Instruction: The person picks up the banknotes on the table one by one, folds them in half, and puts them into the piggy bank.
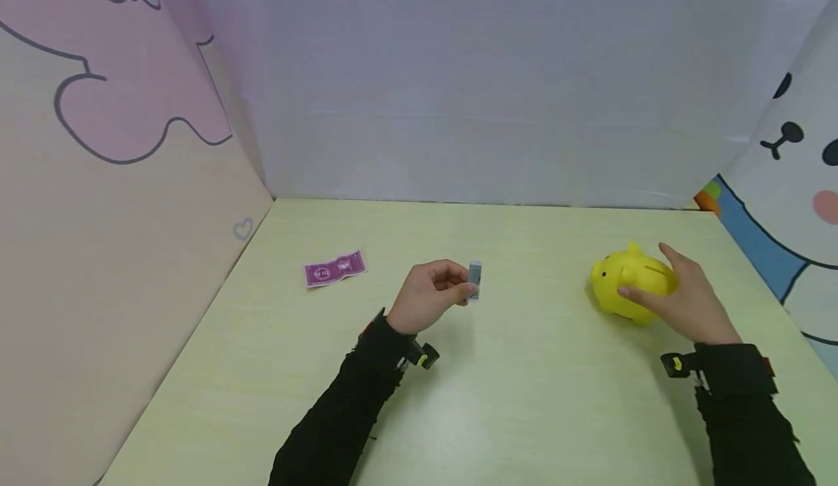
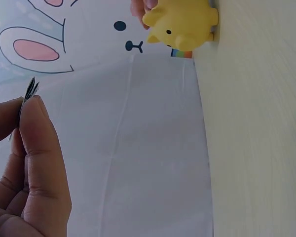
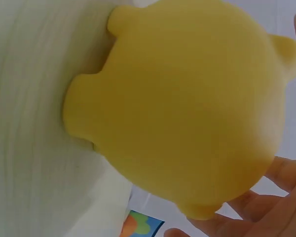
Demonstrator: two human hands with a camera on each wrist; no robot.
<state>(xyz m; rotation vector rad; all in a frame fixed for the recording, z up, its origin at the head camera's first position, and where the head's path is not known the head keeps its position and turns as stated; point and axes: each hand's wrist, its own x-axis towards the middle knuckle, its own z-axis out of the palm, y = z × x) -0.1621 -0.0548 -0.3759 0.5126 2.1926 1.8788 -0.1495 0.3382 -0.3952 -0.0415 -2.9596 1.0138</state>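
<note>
A small folded grey-blue banknote point(image 1: 474, 280) stands upright between the thumb and fingertips of my left hand point(image 1: 428, 295), raised over the middle of the table. Its layered edge point(image 2: 30, 90) shows in the left wrist view. On the right stands a yellow piggy bank point(image 1: 631, 282), facing left, with a slot on its back. My right hand point(image 1: 694, 300) is spread around its rear. The thumb overlaps the piggy bank's near side and the index finger points up beyond it. In the right wrist view, the piggy bank's body point(image 3: 187, 98) partly hides the other fingers.
A purple banknote point(image 1: 335, 269) lies creased on the table point(image 1: 524, 399), left of my left hand. Pale wall sheets with cartoon drawings enclose the table at the back and sides. Each wrist wears a black band with a small camera.
</note>
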